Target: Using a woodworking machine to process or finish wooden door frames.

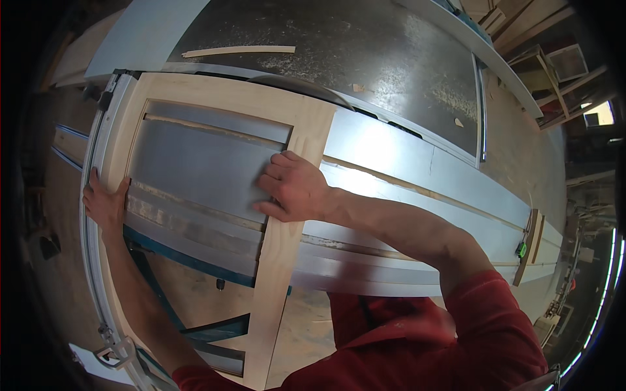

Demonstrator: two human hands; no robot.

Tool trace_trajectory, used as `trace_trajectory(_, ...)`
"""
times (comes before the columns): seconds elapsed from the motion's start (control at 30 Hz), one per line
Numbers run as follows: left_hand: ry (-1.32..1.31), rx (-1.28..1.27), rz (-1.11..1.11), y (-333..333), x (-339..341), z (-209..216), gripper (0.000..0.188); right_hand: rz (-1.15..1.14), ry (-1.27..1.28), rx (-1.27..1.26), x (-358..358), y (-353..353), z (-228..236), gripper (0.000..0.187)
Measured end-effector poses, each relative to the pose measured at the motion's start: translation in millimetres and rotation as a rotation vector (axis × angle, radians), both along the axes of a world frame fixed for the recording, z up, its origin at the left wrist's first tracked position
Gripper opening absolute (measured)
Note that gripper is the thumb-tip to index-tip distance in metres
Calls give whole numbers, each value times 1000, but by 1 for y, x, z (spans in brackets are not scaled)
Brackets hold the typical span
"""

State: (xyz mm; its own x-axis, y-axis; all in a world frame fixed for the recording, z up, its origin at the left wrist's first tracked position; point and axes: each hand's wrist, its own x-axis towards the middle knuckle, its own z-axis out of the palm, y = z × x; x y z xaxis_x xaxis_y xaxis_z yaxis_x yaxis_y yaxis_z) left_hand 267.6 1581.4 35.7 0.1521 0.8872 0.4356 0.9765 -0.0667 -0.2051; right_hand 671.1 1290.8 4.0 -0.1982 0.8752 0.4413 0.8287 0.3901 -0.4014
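Note:
A pale wooden frame (pixel 306 140) with rectangular openings lies across the metal bed (pixel 195 146) of a sliding table saw. Its far edge is beside a thin dark arc that looks like the saw blade (pixel 313 89). My left hand (pixel 105 203) clasps the frame's left side, thumb at the inner edge and fingers over the aluminium fence (pixel 93 156). On the crosswise middle, my right hand (pixel 291 188) is closed over the right-hand member, with fingertips curled past its inner edge. The near end of the frame extends toward my body, past the bed.
A narrow wood offcut (pixel 238 50) lies on the dark, dusty saw table (pixel 391 49) beyond the blade, near small chips. A tape measure (pixel 521 249) and wooden strips (pixel 531 247) sit at the right end. Teal supports (pixel 218 329) show below the frame.

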Motion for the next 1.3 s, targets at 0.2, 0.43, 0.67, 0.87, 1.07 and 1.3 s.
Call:
trace_trajectory(0.2,-9,-113,-5,-11,-4,19,104,-19,42,58,5,-18,0,34)
trace_trajectory(0.43,-2,-60,-43,-11,-5,22,102,-38,83,79,6,-24,2,34)
trace_trajectory(0.67,-10,-48,-33,-5,-1,50,101,-44,67,76,3,-6,25,34)
trace_trajectory(0.87,-26,-41,-43,-2,10,105,102,-49,58,79,6,8,68,36)
trace_trajectory(1.07,-36,-88,-42,-12,30,122,104,-71,84,110,22,-5,84,34)
trace_trajectory(1.3,-1,12,-46,-40,25,74,107,-271,150,237,37,-51,74,48)
